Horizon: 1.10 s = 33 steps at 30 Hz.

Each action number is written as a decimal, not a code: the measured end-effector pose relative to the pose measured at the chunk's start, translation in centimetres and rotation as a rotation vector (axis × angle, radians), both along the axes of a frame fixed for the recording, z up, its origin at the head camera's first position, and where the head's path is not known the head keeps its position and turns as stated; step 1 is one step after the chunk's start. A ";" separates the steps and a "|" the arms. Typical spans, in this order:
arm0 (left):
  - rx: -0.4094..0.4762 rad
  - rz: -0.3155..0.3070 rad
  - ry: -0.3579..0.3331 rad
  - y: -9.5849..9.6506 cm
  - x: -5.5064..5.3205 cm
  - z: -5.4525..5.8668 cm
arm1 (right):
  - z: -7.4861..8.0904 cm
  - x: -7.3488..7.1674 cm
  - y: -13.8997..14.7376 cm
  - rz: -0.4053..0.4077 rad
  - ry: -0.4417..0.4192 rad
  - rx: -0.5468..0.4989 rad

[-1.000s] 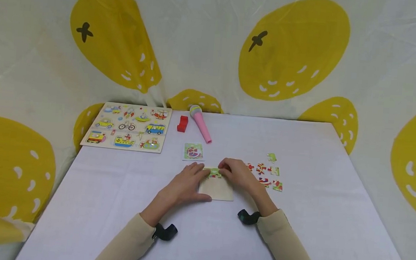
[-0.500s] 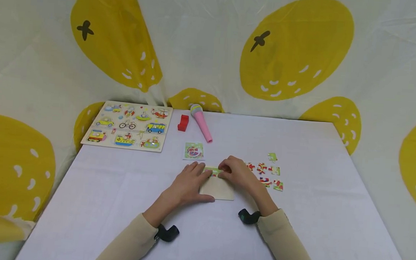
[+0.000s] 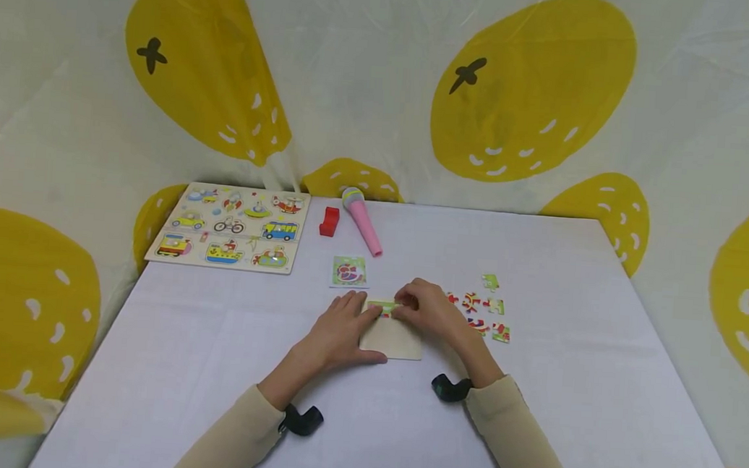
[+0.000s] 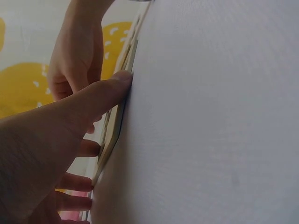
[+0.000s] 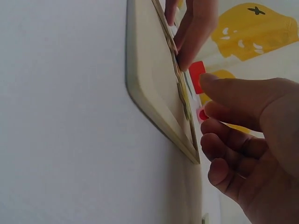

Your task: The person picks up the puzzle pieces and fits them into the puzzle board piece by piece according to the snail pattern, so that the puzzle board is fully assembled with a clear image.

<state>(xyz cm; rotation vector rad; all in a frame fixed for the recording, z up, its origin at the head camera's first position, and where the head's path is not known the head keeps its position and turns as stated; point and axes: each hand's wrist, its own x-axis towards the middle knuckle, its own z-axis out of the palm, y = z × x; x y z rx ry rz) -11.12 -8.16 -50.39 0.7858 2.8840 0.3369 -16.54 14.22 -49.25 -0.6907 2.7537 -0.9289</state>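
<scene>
A pale wooden puzzle tray [image 3: 393, 340] lies on the table, with green and red puzzle pieces [image 3: 387, 307] along its far edge. My left hand [image 3: 338, 333] spreads over the tray's left side, index finger at the pieces. In the left wrist view its thumb [image 4: 119, 79] rests at the tray's near edge. At the tray's far right, my right hand [image 3: 428, 309] has thumb and index finger on either side of a piece, mostly covered. Its other fingers are curled in the right wrist view. Several loose puzzle pieces [image 3: 470, 302] lie right of this hand.
A square picture card [image 3: 349, 271] lies beyond the left hand. Farther back are a red block [image 3: 329, 221] and a pink toy microphone [image 3: 365, 226]. A wooden vehicle puzzle board [image 3: 228, 227] occupies the back left, by the fruit-print cloth [image 3: 359, 81].
The right hand has shifted slightly at the tray's far edge, covering a little more of the pieces there. The left hand has stayed nearly still on the tray.
</scene>
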 end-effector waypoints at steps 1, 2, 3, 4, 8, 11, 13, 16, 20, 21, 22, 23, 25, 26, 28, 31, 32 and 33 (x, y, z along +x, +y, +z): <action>0.000 0.004 -0.005 0.0 0.0 0.0 | 0.1 0.0 0.1 -0.003 0.015 -0.004; 0.001 0.008 -0.009 0.0 0.1 0.0 | 0.2 0.0 0.3 -0.004 0.033 -0.008; 0.005 0.010 -0.012 0.0 0.1 0.0 | 0.3 0.0 0.5 -0.008 0.047 -0.010; 0.008 0.012 -0.015 0.0 0.1 0.0 | 0.4 -0.1 0.7 -0.014 0.059 -0.009; 0.017 0.017 -0.024 0.0 0.2 0.1 | 0.8 -0.2 1.7 -0.042 0.085 -0.004; 0.019 0.019 -0.028 0.0 0.2 0.1 | 1.0 -0.4 2.7 -0.064 0.094 -0.014; 0.020 0.020 -0.029 0.0 0.2 0.1 | 1.1 -0.6 3.4 -0.078 0.100 -0.024; 0.021 0.021 -0.028 0.0 0.3 0.0 | 1.2 -0.8 4.5 -0.109 0.107 -0.022; 0.019 0.018 -0.017 0.0 0.2 -0.2 | 1.0 -1.3 6.2 -0.163 0.099 -0.013; 0.018 0.017 -0.013 0.0 0.2 -0.2 | 0.9 -1.4 6.6 -0.175 0.094 -0.015; 0.018 0.016 -0.010 0.0 0.2 -0.3 | 0.9 -1.6 7.1 -0.186 0.088 -0.014; 0.018 0.016 -0.007 0.0 0.2 -0.3 | 0.9 -1.7 7.5 -0.196 0.083 -0.013; 0.018 0.015 -0.005 0.0 0.2 -0.4 | 0.9 -1.9 8.3 -0.214 0.074 -0.010; 0.019 0.015 -0.005 0.0 0.2 -0.4 | 0.9 -2.0 8.7 -0.225 0.067 -0.005; 0.021 0.016 -0.009 0.0 0.2 -0.3 | 0.9 -2.2 9.4 -0.244 0.053 0.007; 0.025 0.019 -0.017 0.0 0.2 -0.2 | 0.9 -2.5 10.5 -0.270 0.032 0.010; 0.025 0.020 -0.019 0.0 0.3 -0.2 | 0.9 -2.7 10.8 -0.276 0.028 0.012; 0.024 0.021 -0.021 0.0 0.3 -0.2 | 0.8 -2.8 11.2 -0.279 0.027 0.017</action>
